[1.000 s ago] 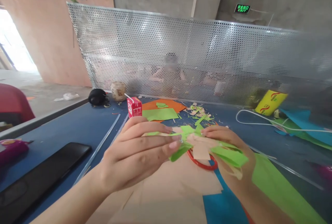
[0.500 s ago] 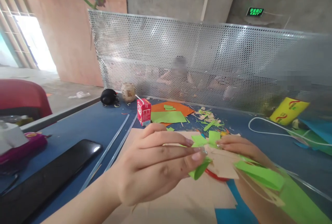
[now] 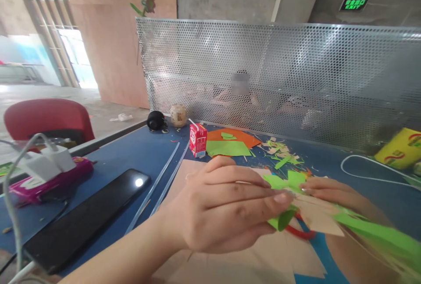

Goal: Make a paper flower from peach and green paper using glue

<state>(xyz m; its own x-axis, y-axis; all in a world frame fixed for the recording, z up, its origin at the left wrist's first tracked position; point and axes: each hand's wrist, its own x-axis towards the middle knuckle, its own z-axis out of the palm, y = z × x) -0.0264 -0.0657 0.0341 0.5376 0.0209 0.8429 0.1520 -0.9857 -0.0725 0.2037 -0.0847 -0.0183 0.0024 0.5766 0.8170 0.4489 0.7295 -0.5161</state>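
Observation:
My left hand [image 3: 233, 205] is closed, its fingertips pinching the near-left part of a green and beige paper craft [image 3: 320, 213]. From the far right side my right hand [image 3: 338, 192] grips the same craft; its thumb is hidden. Green paper tabs stick up between the hands, and a curled green piece hangs below my left fingertips. Long green strips trail to the right over my right forearm, blurred. Under the craft shows a red ring-shaped handle [image 3: 301, 229], its other end hidden. Beige paper sheets [image 3: 243, 262] lie beneath my hands, with blue paper [image 3: 324, 253] under their right side.
A red drink carton [image 3: 198, 140], orange paper [image 3: 213, 135], green paper [image 3: 226, 148] and paper scraps [image 3: 279, 150] lie beyond. At left are a black phone [image 3: 88, 218] and a purple power strip [image 3: 82, 167]. A perforated metal screen [image 3: 204, 55] borders the table; a person sits behind it.
The view has turned left, so the table things sit further right and more of the power strip shows. Both hands keep their hold on the paper craft.

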